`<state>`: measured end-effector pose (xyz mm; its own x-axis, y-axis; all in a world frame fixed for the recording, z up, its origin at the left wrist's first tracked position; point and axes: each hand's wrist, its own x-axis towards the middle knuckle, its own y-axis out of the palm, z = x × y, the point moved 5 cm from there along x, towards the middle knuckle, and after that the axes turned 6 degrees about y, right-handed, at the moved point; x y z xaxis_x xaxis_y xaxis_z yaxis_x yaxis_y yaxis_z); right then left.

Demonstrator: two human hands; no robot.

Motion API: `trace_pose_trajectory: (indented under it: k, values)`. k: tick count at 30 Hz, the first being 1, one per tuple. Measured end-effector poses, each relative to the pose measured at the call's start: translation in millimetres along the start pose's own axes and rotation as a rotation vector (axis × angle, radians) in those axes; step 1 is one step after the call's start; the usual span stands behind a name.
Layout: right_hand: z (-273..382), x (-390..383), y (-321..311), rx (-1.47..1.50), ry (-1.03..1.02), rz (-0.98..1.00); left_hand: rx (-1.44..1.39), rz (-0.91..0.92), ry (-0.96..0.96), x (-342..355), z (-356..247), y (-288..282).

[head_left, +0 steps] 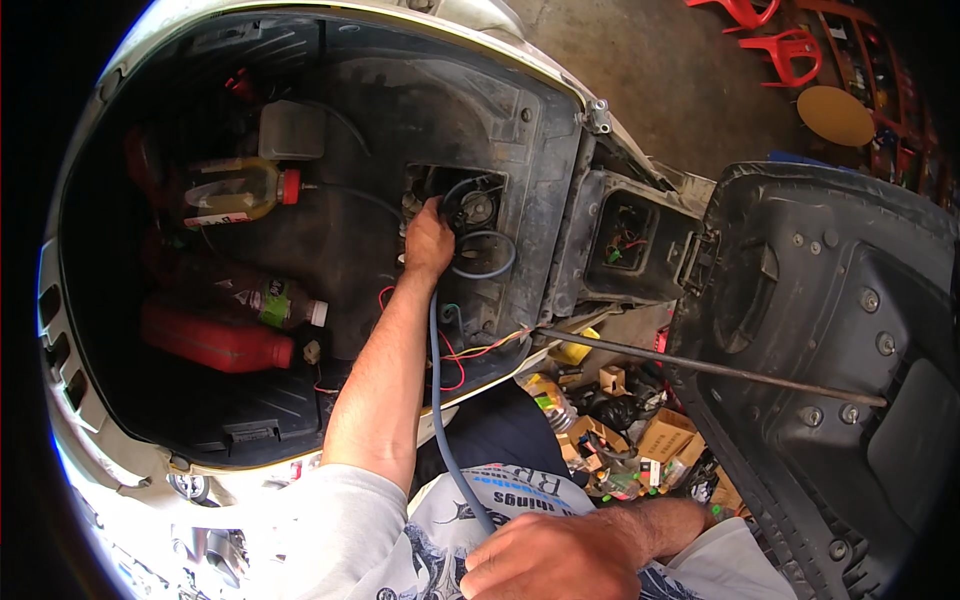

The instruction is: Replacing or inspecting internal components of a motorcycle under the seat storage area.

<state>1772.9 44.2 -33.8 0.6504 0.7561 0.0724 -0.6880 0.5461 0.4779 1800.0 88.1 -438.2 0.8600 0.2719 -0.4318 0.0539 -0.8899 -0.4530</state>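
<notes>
My left hand (428,240) reaches into the square opening (500,178) in the floor of a scooter's under-seat storage bin (350,250). Its fingers look curled, but the tips and whatever they hold are hidden. Close by are a round metal part (478,208) and a loop of thin grey-blue hose (514,257). A length of grey-blue hose (437,400) runs from beside my left wrist down to my right hand (555,560). That hand is closed around the hose's lower stretch, in front of my shirt.
In the bin lie a bottle of yellowish liquid (240,190), a red container (215,335) and a clear bottle (275,303). Red and yellow wires (480,350) trail over the rim. A rod (700,365) spans to the raised seat (820,300). Cardboard boxes (665,437) clutter the floor.
</notes>
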Motion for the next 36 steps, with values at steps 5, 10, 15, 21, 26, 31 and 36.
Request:
trace_pose_trajectory:
  k: [5,10,15,21,26,31,36]
  values:
    - [-0.5,-1.1,0.8,0.003,-0.017,0.009,0.012,0.017,-0.013,-0.1,2.2,0.2]
    - [1.1,-0.7,0.7,-0.003,-0.026,0.012,0.023,0.011,-0.019,1.1,5.1,1.7]
    - [0.4,-2.0,0.2,-0.006,-0.020,0.010,0.019,0.028,-0.022,-0.3,-0.4,0.3]
    - [-0.2,-2.4,0.8,-0.005,-0.012,0.023,0.005,0.019,-0.007,-0.8,0.2,-0.1]
    - [1.2,-1.0,-0.4,0.005,0.017,0.042,0.014,0.075,0.030,-1.6,0.7,2.8]
    - [-1.0,-1.5,3.4,0.001,0.001,0.049,0.008,0.069,0.061,-1.6,5.7,3.7]
    - [-2.9,-3.0,5.4,0.012,0.011,0.033,0.022,0.084,0.044,-2.3,3.2,4.9]
